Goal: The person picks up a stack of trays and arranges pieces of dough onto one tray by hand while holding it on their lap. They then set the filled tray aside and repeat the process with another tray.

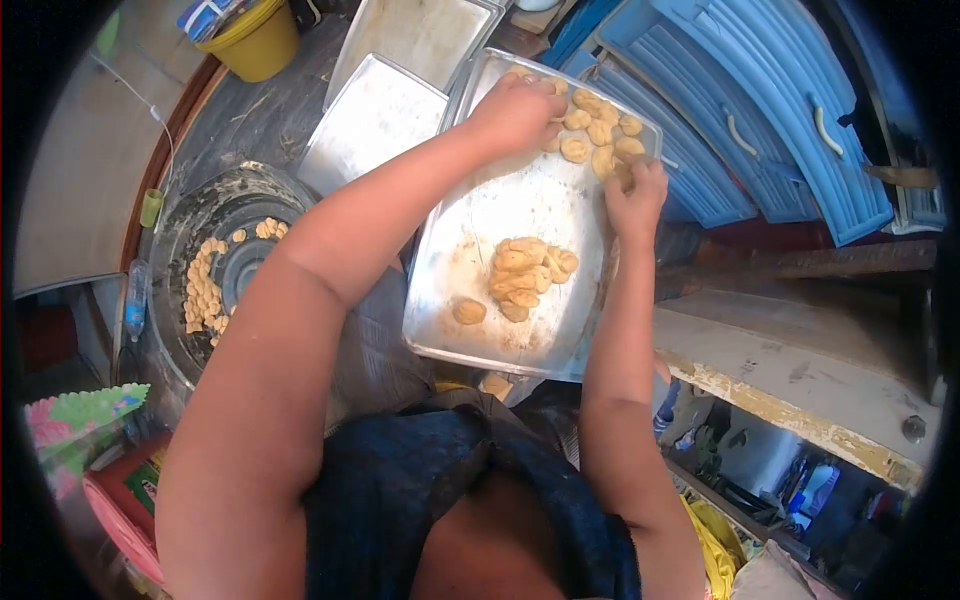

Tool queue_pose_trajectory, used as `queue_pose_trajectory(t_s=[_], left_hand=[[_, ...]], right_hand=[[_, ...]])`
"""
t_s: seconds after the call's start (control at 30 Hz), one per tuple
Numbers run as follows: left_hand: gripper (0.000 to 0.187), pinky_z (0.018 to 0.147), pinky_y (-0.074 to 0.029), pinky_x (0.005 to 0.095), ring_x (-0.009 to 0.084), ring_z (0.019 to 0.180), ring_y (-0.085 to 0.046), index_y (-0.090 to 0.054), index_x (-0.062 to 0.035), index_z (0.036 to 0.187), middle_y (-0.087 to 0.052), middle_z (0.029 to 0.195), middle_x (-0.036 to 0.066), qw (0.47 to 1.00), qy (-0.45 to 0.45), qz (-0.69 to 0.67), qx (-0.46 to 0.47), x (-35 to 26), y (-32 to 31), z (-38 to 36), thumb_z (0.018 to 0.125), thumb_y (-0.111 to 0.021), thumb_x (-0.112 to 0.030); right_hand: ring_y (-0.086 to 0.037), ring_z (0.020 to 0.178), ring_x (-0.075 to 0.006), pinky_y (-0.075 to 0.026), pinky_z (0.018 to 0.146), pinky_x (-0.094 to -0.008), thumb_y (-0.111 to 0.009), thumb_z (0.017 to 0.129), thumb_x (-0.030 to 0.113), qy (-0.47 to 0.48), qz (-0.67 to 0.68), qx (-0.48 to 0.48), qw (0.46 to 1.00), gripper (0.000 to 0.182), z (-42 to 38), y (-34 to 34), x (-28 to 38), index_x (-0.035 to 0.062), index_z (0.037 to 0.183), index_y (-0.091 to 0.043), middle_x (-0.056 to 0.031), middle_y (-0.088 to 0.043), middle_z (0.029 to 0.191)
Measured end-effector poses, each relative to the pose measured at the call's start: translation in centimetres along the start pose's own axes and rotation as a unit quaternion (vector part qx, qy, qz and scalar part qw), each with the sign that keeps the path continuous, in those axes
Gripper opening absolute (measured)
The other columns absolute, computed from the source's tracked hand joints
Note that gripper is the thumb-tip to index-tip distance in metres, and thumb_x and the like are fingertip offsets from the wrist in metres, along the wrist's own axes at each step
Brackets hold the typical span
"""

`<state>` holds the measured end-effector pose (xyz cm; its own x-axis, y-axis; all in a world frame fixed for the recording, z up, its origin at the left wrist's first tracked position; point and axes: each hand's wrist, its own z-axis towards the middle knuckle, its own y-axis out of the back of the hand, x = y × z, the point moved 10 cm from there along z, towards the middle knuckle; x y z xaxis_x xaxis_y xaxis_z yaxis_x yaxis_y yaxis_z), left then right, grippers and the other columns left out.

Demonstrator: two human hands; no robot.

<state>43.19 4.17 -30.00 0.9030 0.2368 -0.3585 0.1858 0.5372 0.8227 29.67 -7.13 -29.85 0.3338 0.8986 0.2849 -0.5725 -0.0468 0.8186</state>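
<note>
Dough pieces [575, 149], yellow-tan and rounded, close together at the far end of one metal tray [455, 235], some touching, some slightly apart. On the near half of same tray, a heaped pile [518, 272] of similar pieces, one against another and partly overlapping, with one single piece [469, 311] just beside, to the left. Left hand [522, 112] over the far left part of the tray, palm down, fingers bent and narrow among the pieces there; cannot tell if gripping one, because of fingertips hidden. Right hand [637, 195] at the far right part, near the tray rim, fingers curled down close to one another, at the right end of the far group; also not possible to tell if holding a piece. Both forearms reaching forward, one along each side of the pile.

To the left, a round dark basin [172, 235] with many small pieces [203, 290] in curved band along the inside, partly behind the left arm. Beyond the tray, to the left, two more trays [370, 120], partly overlapping. Farther, a yellow bucket [262, 45]; beside the basin, a plastic bottle [136, 300]. To the right, blue drawers [800, 120] with pale handles, and nearer, a wooden shelf [780, 325] with worn, peeling edge.
</note>
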Motion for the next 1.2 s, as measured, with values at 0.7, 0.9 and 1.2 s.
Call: queue_pose_trajectory(t_s=[0.7,0.9,1.2], left_hand=[[0.025,0.075,-0.046,0.0422,0.0333,0.089,-0.059,-0.060,-0.0059,0.098,-0.062,0.097,0.018,0.889,-0.046,-0.151,0.431,-9.3,-7.1,-9.5,0.073,-0.056,-0.008],[0.021,0.070,-0.047,0.0391,0.0335,0.081,-0.061,-0.059,-0.0050,0.090,-0.063,0.085,0.018,0.938,0.187,-0.228,0.182,1.2,-2.8,-9.8,0.070,-0.059,-0.011],[0.024,0.082,-0.046,0.0386,0.0320,0.095,-0.060,-0.065,-0.0087,0.096,-0.063,0.098,0.017,0.929,0.286,-0.230,0.043,5.9,0.4,-8.9,0.072,-0.065,-0.011]], right_hand=[[-0.056,0.084,-0.0300,-0.046,0.076,-0.0361,-0.065,0.077,0.018,-0.160,0.160,0.066,0.972,0.035,-4.7,1.0,1.1,0.0022,0.108,-0.060,-0.0162,-0.057,0.092],[-0.059,0.076,-0.0270,-0.048,0.072,-0.0344,-0.071,0.072,0.022,0.034,0.117,0.338,0.933,0.042,-10.3,-3.9,9.1,0.0056,0.110,-0.060,-0.0130,-0.061,0.081],[-0.058,0.084,-0.0205,-0.047,0.073,-0.0320,-0.074,0.068,0.022,0.070,0.132,0.338,0.929,0.048,-8.5,-4.9,13.6,0.0045,0.110,-0.059,-0.0116,-0.060,0.093]])
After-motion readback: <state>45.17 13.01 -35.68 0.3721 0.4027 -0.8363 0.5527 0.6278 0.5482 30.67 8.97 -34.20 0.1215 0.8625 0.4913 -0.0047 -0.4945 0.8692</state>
